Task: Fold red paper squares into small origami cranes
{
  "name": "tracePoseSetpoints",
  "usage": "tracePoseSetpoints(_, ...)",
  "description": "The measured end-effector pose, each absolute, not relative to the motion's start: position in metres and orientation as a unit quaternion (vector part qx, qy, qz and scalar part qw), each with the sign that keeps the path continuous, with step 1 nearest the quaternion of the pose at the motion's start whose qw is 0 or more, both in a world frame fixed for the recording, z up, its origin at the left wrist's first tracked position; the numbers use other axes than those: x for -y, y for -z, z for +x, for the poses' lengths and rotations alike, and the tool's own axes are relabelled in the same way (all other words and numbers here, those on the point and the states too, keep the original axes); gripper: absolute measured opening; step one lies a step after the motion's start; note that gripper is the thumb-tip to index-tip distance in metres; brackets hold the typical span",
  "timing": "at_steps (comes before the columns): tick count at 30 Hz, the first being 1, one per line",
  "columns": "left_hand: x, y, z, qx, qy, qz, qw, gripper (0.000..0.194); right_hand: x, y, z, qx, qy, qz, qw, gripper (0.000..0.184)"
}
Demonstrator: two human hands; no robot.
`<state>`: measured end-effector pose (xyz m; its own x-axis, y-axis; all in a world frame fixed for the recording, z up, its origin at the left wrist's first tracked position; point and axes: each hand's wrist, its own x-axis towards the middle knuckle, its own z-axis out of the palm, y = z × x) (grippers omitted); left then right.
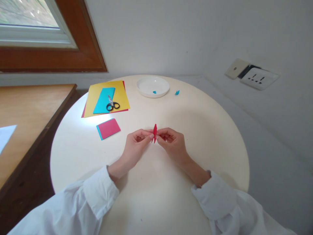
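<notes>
Over the middle of the round cream table (207, 130), my left hand (137, 140) and my right hand (171, 141) pinch a small folded red paper piece (155, 131) between their fingertips. It stands upright and pointed between the two hands. Both hands have their fingers closed on it. White sleeves cover both forearms.
A small red and cyan paper stack (108, 128) lies left of the hands. Further back, black scissors (112, 105) rest on a cyan sheet (102, 99) atop yellow paper (122, 94). A white plate (153, 86) holds a tiny cyan scrap; another cyan scrap (177, 92) lies beside it. A wooden desk (26, 114) stands at left.
</notes>
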<state>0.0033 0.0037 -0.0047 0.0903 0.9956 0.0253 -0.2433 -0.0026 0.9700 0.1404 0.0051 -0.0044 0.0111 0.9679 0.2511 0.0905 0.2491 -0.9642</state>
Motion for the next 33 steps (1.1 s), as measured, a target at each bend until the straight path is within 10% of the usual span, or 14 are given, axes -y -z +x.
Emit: tracePoseSetpoints(33, -0.0030, -0.0038, 0.0040, -0.426, -0.551, 0.412, 0.588, 0.032, -0.0056, 0.0077, 0.1384, 0.564, -0.425, -0.476, 0.524, 0.007)
